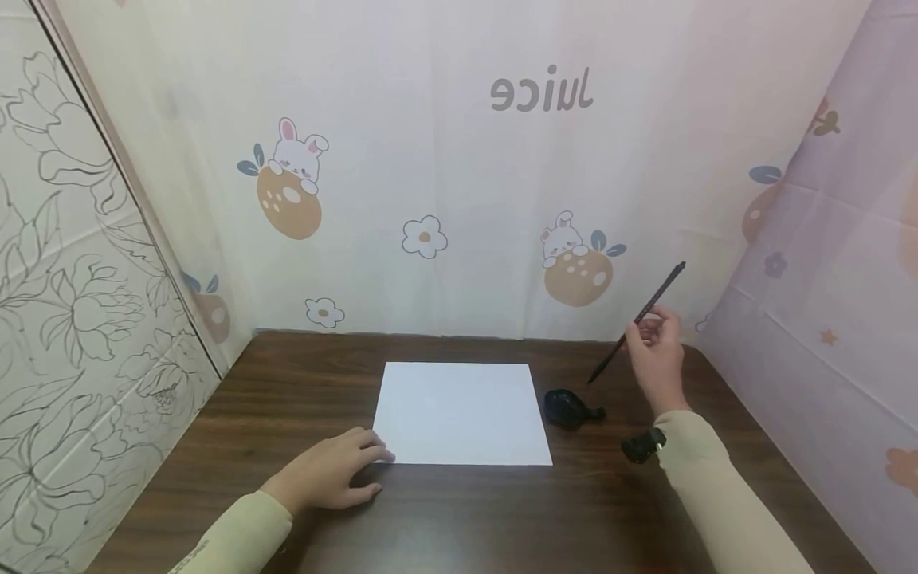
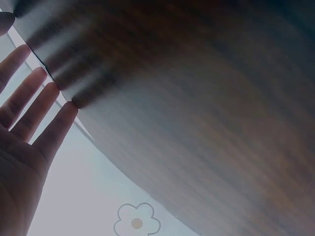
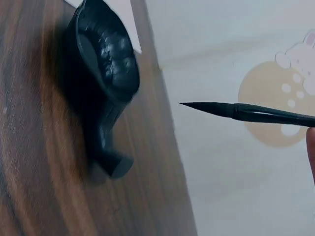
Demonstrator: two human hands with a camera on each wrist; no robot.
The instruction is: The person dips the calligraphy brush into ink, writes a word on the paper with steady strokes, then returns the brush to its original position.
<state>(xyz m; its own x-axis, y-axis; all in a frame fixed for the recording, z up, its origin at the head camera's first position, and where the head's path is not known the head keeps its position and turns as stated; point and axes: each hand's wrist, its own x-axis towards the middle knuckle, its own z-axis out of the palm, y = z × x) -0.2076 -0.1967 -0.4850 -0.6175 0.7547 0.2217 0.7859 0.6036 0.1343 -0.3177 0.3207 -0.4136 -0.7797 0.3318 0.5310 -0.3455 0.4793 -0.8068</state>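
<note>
My right hand [image 1: 658, 355] pinches a dark, slender writing brush [image 1: 657, 296] with its bristle tip slanting down to the left. In the right wrist view the brush [image 3: 256, 113] shows a pointed black tip, apart from the black ink dish [image 3: 106, 54]. That dish [image 1: 566, 408] has a short stubby handle and sits on the table right of a blank white sheet of paper [image 1: 462, 413]. Over the sheet's near left corner lies my left hand [image 1: 333, 470], fingers extended and fingertips on the paper. In the left wrist view, the left hand [image 2: 24, 142] has its fingers spread.
Everything lies on a dark wood-grain table [image 1: 459, 518]. A pale curtain [image 1: 445, 159] with rabbits, fruit and flowers hangs along its far edge. Patterned sheets close in the left and right sides. A black band [image 1: 643, 446] sits on the right wrist.
</note>
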